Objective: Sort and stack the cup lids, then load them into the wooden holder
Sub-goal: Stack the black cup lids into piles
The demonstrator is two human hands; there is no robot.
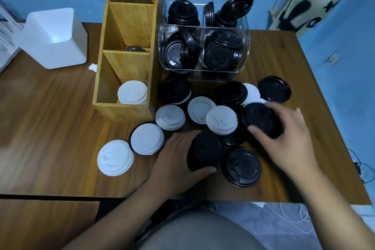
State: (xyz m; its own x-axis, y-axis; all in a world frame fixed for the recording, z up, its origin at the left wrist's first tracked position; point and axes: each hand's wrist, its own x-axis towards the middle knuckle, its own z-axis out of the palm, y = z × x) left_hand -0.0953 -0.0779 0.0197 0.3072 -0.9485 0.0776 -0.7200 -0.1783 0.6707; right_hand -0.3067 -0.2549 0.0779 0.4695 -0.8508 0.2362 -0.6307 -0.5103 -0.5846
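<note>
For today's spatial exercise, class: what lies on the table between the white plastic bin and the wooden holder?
In the head view, a small crumpled white scrap lies beside the wooden holder; otherwise bare table.

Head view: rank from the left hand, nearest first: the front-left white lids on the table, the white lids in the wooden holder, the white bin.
1. front-left white lids, just left of the left hand.
2. holder lids, in the nearest compartment of the wooden holder, farther back.
3. white bin, far left, at the back.
</note>
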